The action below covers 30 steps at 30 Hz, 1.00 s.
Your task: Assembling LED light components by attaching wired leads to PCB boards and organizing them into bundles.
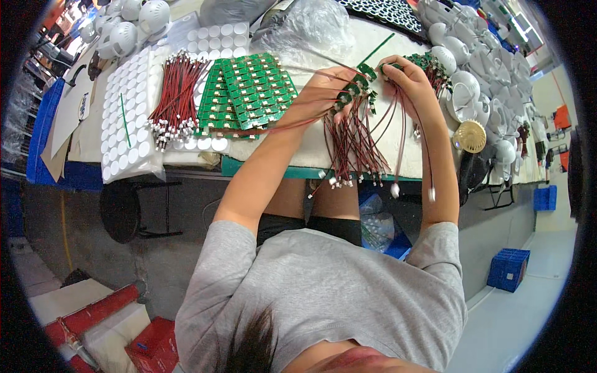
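Note:
My left hand (322,88) is closed around a row of small green circuit boards (353,93) above the table's front edge. From these boards a bunch of red and black wires (357,144) with white end plugs hangs down over the edge. My right hand (411,82), just to the right, pinches a small green board between thumb and fingers, and its wires trail below. A thin green strip (377,48) sticks up behind the boards. To the left of my left arm lie green circuit board panels (258,87) and a bundle of red and black wires (177,93).
White round stickers on sheets (124,140) cover the table's left. White rounded plastic housings (491,81) pile up on the right, with a cream-coloured small fan (469,137) before them. A clear plastic bag (311,31) and a black honeycomb tray (385,13) lie at the back.

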Motion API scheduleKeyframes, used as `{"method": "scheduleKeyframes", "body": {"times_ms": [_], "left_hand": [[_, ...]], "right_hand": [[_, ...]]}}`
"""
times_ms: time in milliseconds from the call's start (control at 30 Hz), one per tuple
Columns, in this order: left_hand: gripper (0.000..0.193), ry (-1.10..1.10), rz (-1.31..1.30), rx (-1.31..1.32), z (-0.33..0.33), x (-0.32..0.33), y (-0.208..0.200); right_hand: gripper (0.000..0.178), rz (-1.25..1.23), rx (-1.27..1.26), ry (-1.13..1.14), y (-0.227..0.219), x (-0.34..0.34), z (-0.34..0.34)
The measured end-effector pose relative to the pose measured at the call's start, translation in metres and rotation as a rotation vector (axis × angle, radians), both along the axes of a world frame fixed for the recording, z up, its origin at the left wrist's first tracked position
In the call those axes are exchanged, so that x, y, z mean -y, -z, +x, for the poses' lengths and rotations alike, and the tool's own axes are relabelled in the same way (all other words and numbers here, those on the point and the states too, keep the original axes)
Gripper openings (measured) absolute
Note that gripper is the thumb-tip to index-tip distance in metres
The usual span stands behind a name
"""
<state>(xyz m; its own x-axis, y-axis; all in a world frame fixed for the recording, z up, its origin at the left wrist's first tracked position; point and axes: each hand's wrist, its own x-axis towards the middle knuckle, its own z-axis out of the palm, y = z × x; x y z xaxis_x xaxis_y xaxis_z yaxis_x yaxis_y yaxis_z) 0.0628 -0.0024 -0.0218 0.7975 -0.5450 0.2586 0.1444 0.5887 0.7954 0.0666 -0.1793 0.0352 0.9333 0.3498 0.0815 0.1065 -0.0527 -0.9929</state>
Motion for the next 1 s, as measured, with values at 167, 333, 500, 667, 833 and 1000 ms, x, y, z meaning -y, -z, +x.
{"method": "scheduleKeyframes", "body": {"times_ms": [167, 333, 500, 667, 833, 1000], "left_hand": [[0.036, -0.697, 0.569, 0.431, 0.001, 0.006, 0.01], [0.037, -0.664, 0.693, 0.468, -0.004, 0.004, 0.001], [0.03, -0.141, 0.233, 0.046, -0.002, -0.001, 0.002], [0.03, -0.009, -0.057, -0.117, 0.007, -0.002, 0.009], [0.04, -0.658, 0.496, 0.304, 0.004, 0.006, 0.008], [0.037, -0.622, 0.66, 0.329, -0.001, 0.005, 0.004]], "right_hand": [[0.017, -0.223, 0.052, 0.02, 0.001, -0.011, -0.003], [0.014, -0.289, 0.1, 0.019, 0.008, -0.015, 0.0], [0.014, -0.118, 0.049, -0.012, 0.011, -0.014, 0.0], [0.016, -0.076, 0.064, 0.015, 0.004, -0.006, -0.003], [0.021, -0.19, 0.125, 0.042, 0.012, -0.017, -0.006], [0.022, -0.421, 0.518, 0.099, 0.026, -0.021, 0.002]]}}
